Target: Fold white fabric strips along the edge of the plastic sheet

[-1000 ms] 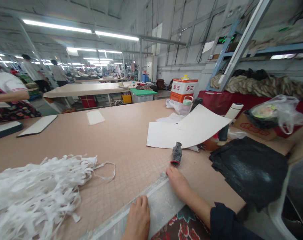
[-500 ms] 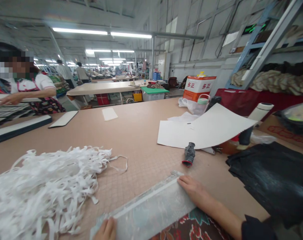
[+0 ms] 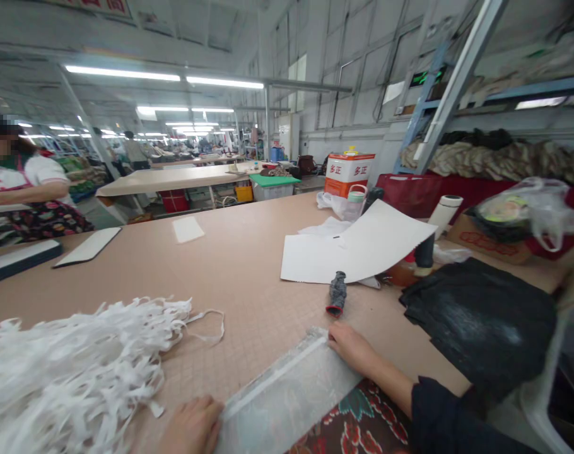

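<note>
A long, cloudy clear plastic bag with a pale strip along its far edge lies slantwise at the table's near edge. My right hand grips its far right corner, fingers curled over the edge. At the left end, my left hand has its fingers bent against the bag's edge; the thumb is hidden. Under the bag's near side shows dark floral cloth. A heap of white fabric strips lies left of my left hand. Just beyond my right hand is a grey knitted sleeve with a red rim.
A curved white board lies farther back on the brown table. Black sheets are piled at the right. White-topped pads lie far left, near a co-worker. A white flask stands behind the board.
The view has swung to the right. My left hand has shifted at the bag's left end and shows more of its back. My right hand still grips the far corner.
</note>
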`<state>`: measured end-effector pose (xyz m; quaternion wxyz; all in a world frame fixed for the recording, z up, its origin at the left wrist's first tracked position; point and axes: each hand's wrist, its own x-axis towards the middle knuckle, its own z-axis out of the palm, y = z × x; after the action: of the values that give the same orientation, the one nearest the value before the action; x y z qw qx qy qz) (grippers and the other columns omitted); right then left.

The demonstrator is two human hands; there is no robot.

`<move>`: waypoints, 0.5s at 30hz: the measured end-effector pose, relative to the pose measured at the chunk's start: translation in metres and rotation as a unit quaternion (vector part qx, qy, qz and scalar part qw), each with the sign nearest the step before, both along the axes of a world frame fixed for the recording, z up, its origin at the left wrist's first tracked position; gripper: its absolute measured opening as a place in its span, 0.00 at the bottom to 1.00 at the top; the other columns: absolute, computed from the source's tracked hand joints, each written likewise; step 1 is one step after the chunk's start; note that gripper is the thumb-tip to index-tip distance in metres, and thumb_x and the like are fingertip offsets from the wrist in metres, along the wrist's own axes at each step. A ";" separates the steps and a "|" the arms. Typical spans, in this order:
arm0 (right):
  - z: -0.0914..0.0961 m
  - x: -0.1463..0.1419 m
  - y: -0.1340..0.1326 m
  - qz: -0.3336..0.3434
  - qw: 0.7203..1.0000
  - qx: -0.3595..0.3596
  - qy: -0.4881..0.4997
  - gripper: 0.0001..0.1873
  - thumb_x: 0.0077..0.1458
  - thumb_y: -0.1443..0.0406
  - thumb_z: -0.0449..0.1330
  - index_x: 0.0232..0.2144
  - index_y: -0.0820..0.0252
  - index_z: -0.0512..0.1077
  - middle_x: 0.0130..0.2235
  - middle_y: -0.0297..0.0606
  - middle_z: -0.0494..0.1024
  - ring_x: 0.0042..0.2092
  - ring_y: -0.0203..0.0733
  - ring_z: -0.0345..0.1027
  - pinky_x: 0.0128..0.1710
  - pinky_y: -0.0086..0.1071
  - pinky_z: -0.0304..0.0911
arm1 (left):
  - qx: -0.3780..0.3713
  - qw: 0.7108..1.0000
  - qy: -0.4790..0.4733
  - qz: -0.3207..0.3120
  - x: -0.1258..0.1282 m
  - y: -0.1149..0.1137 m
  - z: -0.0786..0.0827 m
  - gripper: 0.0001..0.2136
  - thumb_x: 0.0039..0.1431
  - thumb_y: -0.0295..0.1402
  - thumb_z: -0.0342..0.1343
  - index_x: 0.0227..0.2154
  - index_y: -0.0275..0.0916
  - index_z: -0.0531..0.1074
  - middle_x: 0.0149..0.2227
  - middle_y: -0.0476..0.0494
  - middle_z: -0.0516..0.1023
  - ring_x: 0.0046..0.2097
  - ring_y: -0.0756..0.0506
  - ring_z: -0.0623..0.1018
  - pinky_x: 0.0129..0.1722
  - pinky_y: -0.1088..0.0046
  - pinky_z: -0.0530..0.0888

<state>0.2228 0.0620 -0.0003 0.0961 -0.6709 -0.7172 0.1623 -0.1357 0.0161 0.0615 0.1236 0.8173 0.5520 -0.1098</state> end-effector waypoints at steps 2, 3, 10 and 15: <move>-0.003 -0.002 0.000 -0.008 1.000 -0.005 -0.003 0.06 0.50 0.69 0.52 0.29 0.62 0.69 0.35 0.44 0.72 0.39 0.45 0.64 0.38 0.33 0.55 | 0.002 0.999 -0.036 -0.029 0.031 0.013 0.000 0.13 0.54 0.26 0.44 0.36 0.43 0.72 0.39 0.46 0.74 0.44 0.46 0.71 0.44 0.69 0.64; -0.004 -0.003 0.000 -0.008 1.000 -0.008 -0.004 0.06 0.50 0.69 0.52 0.28 0.62 0.69 0.34 0.44 0.72 0.38 0.45 0.65 0.37 0.32 0.55 | 0.010 0.997 -0.059 -0.047 0.048 0.019 -0.001 0.13 0.54 0.27 0.45 0.37 0.43 0.72 0.40 0.46 0.74 0.44 0.46 0.71 0.44 0.69 0.63; -0.004 0.004 0.000 0.011 1.000 -0.005 -0.001 0.07 0.48 0.70 0.52 0.30 0.61 0.69 0.35 0.40 0.72 0.37 0.42 0.64 0.35 0.30 0.54 | 0.019 0.981 -0.161 -0.105 0.146 0.054 -0.020 0.12 0.56 0.29 0.45 0.40 0.40 0.70 0.42 0.45 0.72 0.45 0.47 0.69 0.45 0.71 0.63; -0.005 0.002 0.001 0.011 1.000 0.001 0.012 0.06 0.47 0.71 0.51 0.26 0.61 0.68 0.33 0.41 0.72 0.36 0.43 0.64 0.33 0.31 0.54 | 0.030 0.979 -0.172 -0.101 0.173 0.065 -0.032 0.11 0.56 0.30 0.46 0.39 0.39 0.70 0.41 0.44 0.71 0.45 0.47 0.69 0.45 0.71 0.62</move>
<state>0.2246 0.0631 -0.0051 0.1032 -0.6610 -0.7235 0.1704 0.0369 0.0807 0.0294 0.1803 0.8789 0.4401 0.0368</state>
